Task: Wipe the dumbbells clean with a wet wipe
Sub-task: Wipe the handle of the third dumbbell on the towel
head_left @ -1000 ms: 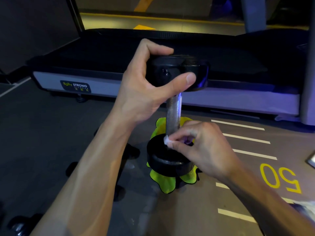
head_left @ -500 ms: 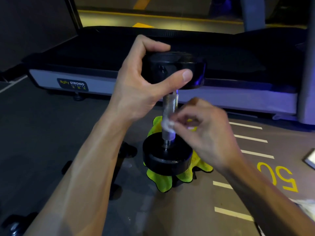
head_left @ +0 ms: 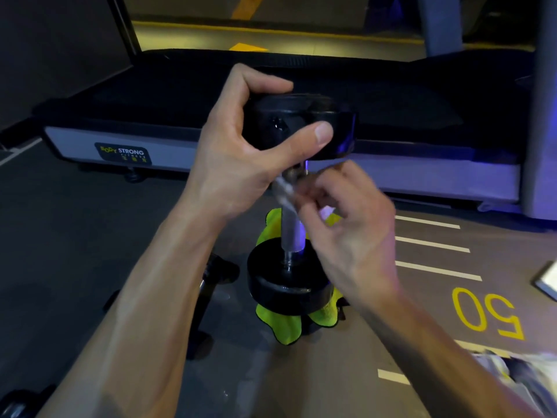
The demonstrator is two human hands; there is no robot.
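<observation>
A black dumbbell (head_left: 286, 285) with a metal handle stands upright on a yellow-green cloth (head_left: 286, 327) on the gym floor. My left hand (head_left: 241, 155) grips its upper head, thumb across the front. My right hand (head_left: 346, 224) pinches a small white wet wipe (head_left: 284, 188) against the top of the handle, just below the upper head. The hand is blurred by motion. Most of the wipe is hidden by my fingers.
A treadmill deck (head_left: 271, 140) with a "Body Strong" label runs across behind the dumbbell. More dark dumbbells (head_left: 211, 282) lie on the floor at the left. White lines and a yellow "50" (head_left: 488, 312) mark the floor at right. A crumpled white item (head_left: 518, 369) lies at lower right.
My right hand has slid the wipe up the handle, from the lower head to just under the upper head. My left hand keeps its grip on the upper head.
</observation>
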